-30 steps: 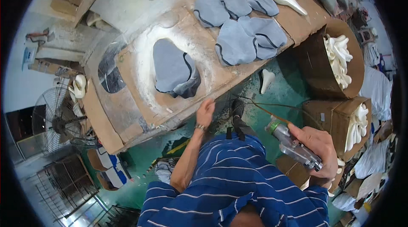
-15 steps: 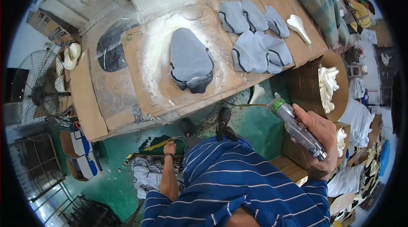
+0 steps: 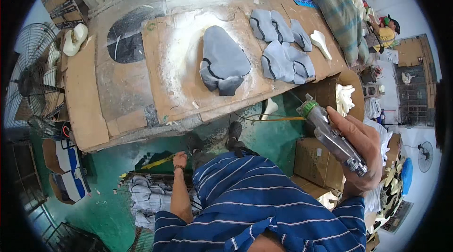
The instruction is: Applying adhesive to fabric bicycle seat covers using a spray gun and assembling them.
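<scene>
My right hand [image 3: 361, 150] is wrapped round a spray gun [image 3: 332, 136] with a clear body, green collar and metal end, held at the right of the table. A yellow hose [image 3: 283, 118] runs near the gun's front. My left hand [image 3: 180, 159] hangs low beside the wire basket [image 3: 125, 188] of folded grey covers [image 3: 146, 200]; its fingers look curled, and what they hold, if anything, is hidden. On the whitened cardboard sheet [image 3: 163, 82] lies a grey saddle cover [image 3: 224, 58] with black trim, flaps toward me. Neither hand touches it.
More grey covers [image 3: 278, 58] and a cream saddle shell [image 3: 321, 43] lie at the table's right. A carton of cream shells [image 3: 344, 99] stands beyond the right edge. A floor fan [image 3: 33, 77] stands left. A person [image 3: 388, 33] is at far right.
The view has tilted and swung right, so the table's things sit shifted in it. My right hand still grips the spray gun; my left hand remains low by the basket.
</scene>
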Demonstrator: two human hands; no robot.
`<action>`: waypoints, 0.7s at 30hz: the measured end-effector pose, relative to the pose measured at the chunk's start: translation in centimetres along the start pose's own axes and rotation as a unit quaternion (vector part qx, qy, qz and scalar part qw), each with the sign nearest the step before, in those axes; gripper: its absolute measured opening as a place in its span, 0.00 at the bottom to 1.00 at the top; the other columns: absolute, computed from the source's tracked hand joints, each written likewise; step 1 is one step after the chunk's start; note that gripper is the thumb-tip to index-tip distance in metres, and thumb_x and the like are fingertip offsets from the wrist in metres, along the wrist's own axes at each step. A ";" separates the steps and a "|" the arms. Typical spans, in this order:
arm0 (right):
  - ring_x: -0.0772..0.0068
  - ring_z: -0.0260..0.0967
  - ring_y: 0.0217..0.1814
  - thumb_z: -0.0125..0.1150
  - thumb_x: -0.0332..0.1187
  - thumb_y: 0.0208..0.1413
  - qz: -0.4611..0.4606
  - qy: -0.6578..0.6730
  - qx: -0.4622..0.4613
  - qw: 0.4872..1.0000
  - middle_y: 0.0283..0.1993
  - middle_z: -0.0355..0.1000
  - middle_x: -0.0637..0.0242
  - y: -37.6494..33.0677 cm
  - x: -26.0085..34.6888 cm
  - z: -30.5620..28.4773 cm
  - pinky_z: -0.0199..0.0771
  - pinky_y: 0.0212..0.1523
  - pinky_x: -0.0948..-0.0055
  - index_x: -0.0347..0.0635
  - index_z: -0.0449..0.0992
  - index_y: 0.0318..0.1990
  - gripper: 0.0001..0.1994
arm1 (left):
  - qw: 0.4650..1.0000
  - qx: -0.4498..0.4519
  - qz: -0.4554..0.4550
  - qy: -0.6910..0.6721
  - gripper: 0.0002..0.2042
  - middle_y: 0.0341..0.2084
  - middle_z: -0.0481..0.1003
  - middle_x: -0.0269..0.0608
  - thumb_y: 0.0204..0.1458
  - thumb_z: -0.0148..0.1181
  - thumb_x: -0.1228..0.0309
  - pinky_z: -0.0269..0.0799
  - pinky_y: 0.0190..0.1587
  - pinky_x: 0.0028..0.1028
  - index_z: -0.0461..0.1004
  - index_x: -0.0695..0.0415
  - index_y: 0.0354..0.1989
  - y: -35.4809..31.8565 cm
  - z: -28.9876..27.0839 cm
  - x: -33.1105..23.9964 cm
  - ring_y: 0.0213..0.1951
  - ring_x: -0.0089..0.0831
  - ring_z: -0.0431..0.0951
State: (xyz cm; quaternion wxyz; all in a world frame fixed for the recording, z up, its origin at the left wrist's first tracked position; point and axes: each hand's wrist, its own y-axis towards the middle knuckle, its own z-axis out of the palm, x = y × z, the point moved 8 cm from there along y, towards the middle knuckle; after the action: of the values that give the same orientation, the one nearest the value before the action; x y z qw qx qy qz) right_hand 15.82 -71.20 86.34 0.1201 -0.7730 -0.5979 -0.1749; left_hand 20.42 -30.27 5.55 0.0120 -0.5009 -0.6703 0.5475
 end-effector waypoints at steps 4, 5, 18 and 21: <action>0.59 0.76 0.29 0.74 0.30 0.44 -0.023 -0.015 0.028 0.999 0.32 0.77 0.58 -0.8 3.5 1.4 0.74 0.30 0.64 0.36 0.76 0.64 0.34 | 0.999 0.021 0.022 -0.031 0.17 0.30 0.81 0.35 0.57 0.62 0.73 0.74 0.27 0.29 0.80 0.56 0.56 1.8 -0.2 1.8 0.30 0.26 0.80; 0.59 0.77 0.30 0.75 0.30 0.44 -0.019 -0.034 0.021 0.999 0.32 0.78 0.57 -0.9 4.7 1.7 0.75 0.29 0.63 0.36 0.76 0.63 0.34 | 0.999 0.031 0.039 -0.008 0.18 0.30 0.81 0.36 0.56 0.62 0.73 0.74 0.27 0.29 0.80 0.55 0.56 2.0 0.2 1.1 0.30 0.26 0.80; 0.59 0.76 0.28 0.76 0.32 0.42 -0.054 -0.073 0.109 0.990 0.34 0.77 0.55 -2.6 11.0 3.5 0.73 0.28 0.63 0.31 0.73 0.66 0.38 | 0.999 0.019 0.040 -0.018 0.16 0.42 0.85 0.48 0.51 0.61 0.68 0.78 0.51 0.36 0.85 0.54 0.48 0.0 -2.1 -0.6 0.46 0.44 0.84; 0.60 0.76 0.28 0.75 0.31 0.43 -0.054 -0.082 0.057 0.993 0.33 0.77 0.55 -2.9 11.7 3.4 0.73 0.28 0.63 0.32 0.74 0.64 0.36 | 0.999 0.002 0.044 -0.026 0.15 0.41 0.85 0.49 0.52 0.62 0.67 0.78 0.50 0.38 0.85 0.54 0.48 -0.2 -2.9 0.0 0.45 0.46 0.84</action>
State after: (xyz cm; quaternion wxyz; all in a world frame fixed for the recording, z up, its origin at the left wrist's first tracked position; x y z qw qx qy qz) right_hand 16.06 -58.76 88.03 0.1047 -0.7429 -0.6560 -0.0826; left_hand 21.92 -28.18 6.90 -0.0285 -0.5153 -0.6463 0.5620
